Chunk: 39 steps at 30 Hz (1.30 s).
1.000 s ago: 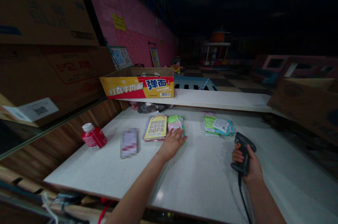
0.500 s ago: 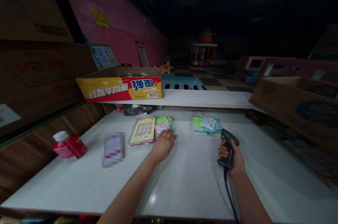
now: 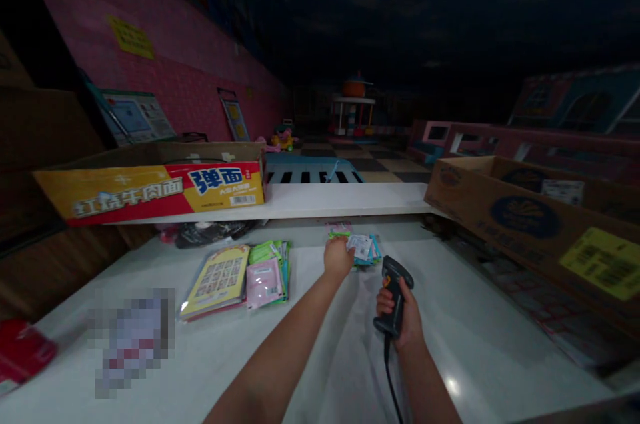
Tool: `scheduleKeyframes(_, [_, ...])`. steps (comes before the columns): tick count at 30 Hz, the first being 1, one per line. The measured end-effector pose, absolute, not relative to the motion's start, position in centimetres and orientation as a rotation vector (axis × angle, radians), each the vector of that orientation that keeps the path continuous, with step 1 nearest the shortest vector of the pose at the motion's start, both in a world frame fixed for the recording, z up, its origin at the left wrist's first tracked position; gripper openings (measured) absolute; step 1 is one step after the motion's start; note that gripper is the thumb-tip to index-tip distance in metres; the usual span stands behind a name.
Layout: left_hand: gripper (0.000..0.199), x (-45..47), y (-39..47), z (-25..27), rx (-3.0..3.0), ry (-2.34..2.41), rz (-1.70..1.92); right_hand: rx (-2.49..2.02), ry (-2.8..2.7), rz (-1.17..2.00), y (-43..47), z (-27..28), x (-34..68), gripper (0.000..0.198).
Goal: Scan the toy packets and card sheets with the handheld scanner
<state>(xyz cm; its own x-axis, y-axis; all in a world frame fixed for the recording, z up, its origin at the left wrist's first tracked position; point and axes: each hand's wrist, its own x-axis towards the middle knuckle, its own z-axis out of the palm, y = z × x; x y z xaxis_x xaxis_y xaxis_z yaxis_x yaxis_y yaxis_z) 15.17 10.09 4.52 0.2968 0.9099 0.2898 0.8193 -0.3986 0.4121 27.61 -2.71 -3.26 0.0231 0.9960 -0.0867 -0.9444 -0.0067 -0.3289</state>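
My right hand (image 3: pixel 406 311) is wrapped around the handle of a black barcode scanner (image 3: pixel 395 297), whose cord hangs down toward the front of the counter. My left hand (image 3: pixel 339 257) is at a small pile of flat packets (image 3: pixel 369 249), green and blue with a white one on top. Its fingers are curled at the pile's left side, apparently pinching a packet, and the fingertips are partly hidden. To the left, a pink packet (image 3: pixel 263 283) lies on green packets (image 3: pixel 280 252) beside a yellow printed card (image 3: pixel 220 277) in a stack.
A noodle carton (image 3: pixel 215 187) and a brown carton (image 3: pixel 520 211) stand on the raised white shelf (image 3: pixel 345 199). A blurred-out item (image 3: pixel 135 337) and a red bottle (image 3: pixel 23 352) lie on the white counter (image 3: pixel 225 371) at left. A dark bundle (image 3: pixel 210 234) sits under the shelf.
My left hand has moved right, from the pink packet to the right-hand pile. The view has turned to the right. My right hand still holds the barcode scanner.
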Motion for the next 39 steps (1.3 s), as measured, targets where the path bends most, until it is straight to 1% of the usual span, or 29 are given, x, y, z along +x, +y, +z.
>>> scheduleKeyframes(4, [0.062, 18.2, 10.7, 5.1, 2.222, 1.93, 0.579, -0.334, -0.157, 1.544, -2.7, -2.8, 27.5, 0.031])
scheduleKeyframes(6, [0.068, 18.8, 10.9, 5.4, 2.135, 1.979, 0.493, -0.324, -0.115, 1.548, -2.6, -2.6, 27.5, 0.03])
scheduleKeyframes(8, [0.065, 18.9, 11.2, 5.7, 2.066, 1.98, 0.428, -0.325, -0.084, 1.546, -2.6, -2.5, 27.5, 0.029])
scheduleKeyframes(11, [0.046, 18.6, 11.9, 6.1, 2.053, 1.925, 0.472, -0.34, -0.09, 1.529, -2.6, -2.5, 27.5, 0.029])
scheduleKeyframes(13, [0.029, 18.0, 12.0, 6.0, 2.03, 1.811, 0.631, -0.352, -0.112, 1.519, -2.6, -2.5, 27.6, 0.03])
scheduleKeyframes(15, [0.02, 16.7, 11.7, 5.4, 1.92, 1.615, 0.852, -0.362, -0.128, 1.514, -2.6, -2.4, 27.6, 0.032])
scheduleKeyframes(18, [0.02, 13.7, 10.2, 3.3, 1.624, 1.279, 1.1, -0.404, -0.159, 1.501, -2.7, -2.3, 27.6, 0.034])
scheduleKeyframes(21, [0.025, 10.1, 7.9, 0.6, 1.468, 1.08, 1.143, -0.458, -0.199, 1.49, -2.9, -2.0, 27.3, 0.037])
scheduleKeyframes(25, [0.028, 6.9, 5.9, -2.1, 1.55, 1.048, 1.171, -0.561, -0.259, 1.482, -3.3, -1.4, 26.7, 0.039])
scheduleKeyframes(31, [0.026, 6.6, 6.0, -3.4, 1.647, 1.028, 1.156, -0.887, -0.409, 1.514, -4.5, 0.4, 25.4, 0.038])
scheduleKeyframes(33, [0.026, 6.7, 6.1, -3.7, 1.643, 1.027, 1.16, -1.059, -0.562, 1.491, -5.9, 1.4, 25.1, 0.039])
scheduleKeyframes(36, [0.027, 6.8, 6.3, -4.1, 1.626, 1.032, 1.147, -1.351, -0.908, 1.364, -8.7, 2.9, 24.7, 0.046])
scheduleKeyframes(39, [0.024, 6.8, 6.2, -4.1, 1.622, 1.048, 1.135, -1.473, -1.048, 1.299, -11.3, 3.7, 24.6, 0.047])
